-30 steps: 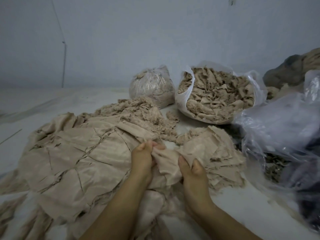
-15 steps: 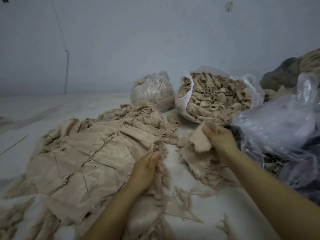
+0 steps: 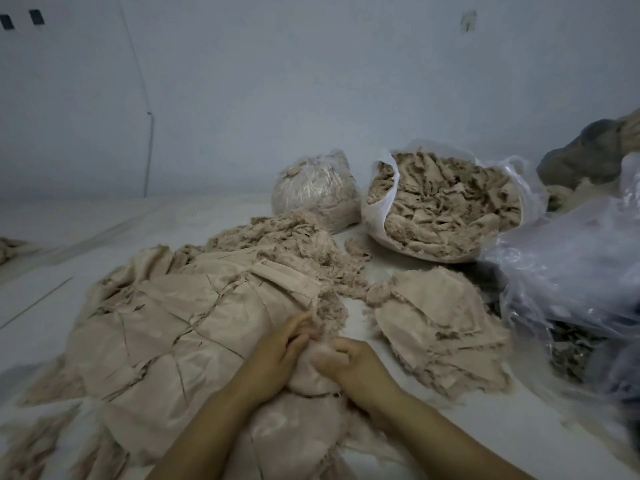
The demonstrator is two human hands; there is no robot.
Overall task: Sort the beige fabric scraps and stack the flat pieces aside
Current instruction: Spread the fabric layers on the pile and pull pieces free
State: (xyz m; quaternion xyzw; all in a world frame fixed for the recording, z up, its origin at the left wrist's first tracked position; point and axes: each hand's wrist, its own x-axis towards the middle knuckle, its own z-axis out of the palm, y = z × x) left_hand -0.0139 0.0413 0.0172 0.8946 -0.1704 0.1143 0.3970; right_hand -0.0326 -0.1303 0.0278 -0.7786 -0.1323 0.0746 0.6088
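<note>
A plain pale blue-grey painted wall (image 3: 311, 81) fills the upper half of the view, well beyond the grip. A thin grey cable (image 3: 149, 150) runs down that wall, far off to the left of the grip, ending where the wall meets the whitish flat surface (image 3: 86, 220). Two small dark rectangular marks (image 3: 36, 17) sit high in the wall's top left corner. A small smudge (image 3: 468, 19) shows high on the right. The light is dim and even.

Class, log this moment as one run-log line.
step: picking next scrap | left hand: grips scrap | right hand: grips same scrap | flat stack: to the right
</note>
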